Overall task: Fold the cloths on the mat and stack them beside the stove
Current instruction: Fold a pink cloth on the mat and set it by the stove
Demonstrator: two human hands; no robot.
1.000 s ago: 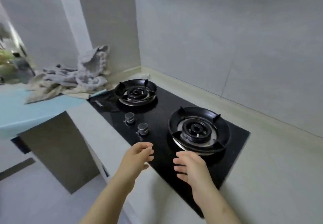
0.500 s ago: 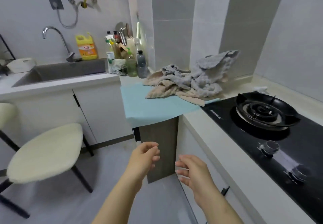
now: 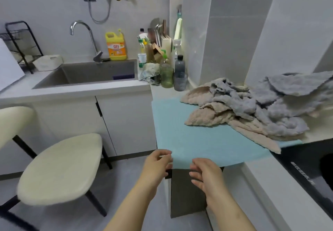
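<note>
Grey and beige cloths (image 3: pixel 252 108): one crumpled, unfolded heap on the far right part of the mat, with grey pieces lying over beige ones. A beige edge reaches towards the stove.
Mat (image 3: pixel 189 140): light blue, spread flat on the counter corner, with its near edge just over the counter's front.
Stove (image 3: pixel 304 165): black glass top just right of the mat.
Left hand (image 3: pixel 156 165): empty, fingers loosely curled, at the mat's near left corner. Whether it touches the mat cannot be told.
Right hand (image 3: pixel 205 174): empty, fingers relaxed and slightly bent, just below the mat's front edge.
Dark panel (image 3: pixel 185 202): under the mat, behind the right hand.
Sink (image 3: pixel 99 72): left of the mat, with a curved tap (image 3: pixel 91 39) and a yellow detergent bottle (image 3: pixel 116 45) behind it.
Bottles (image 3: pixel 179 68): clustered against the wall between sink and mat.
Stool (image 3: pixel 59 169): cream seat on black legs, low on the left.
</note>
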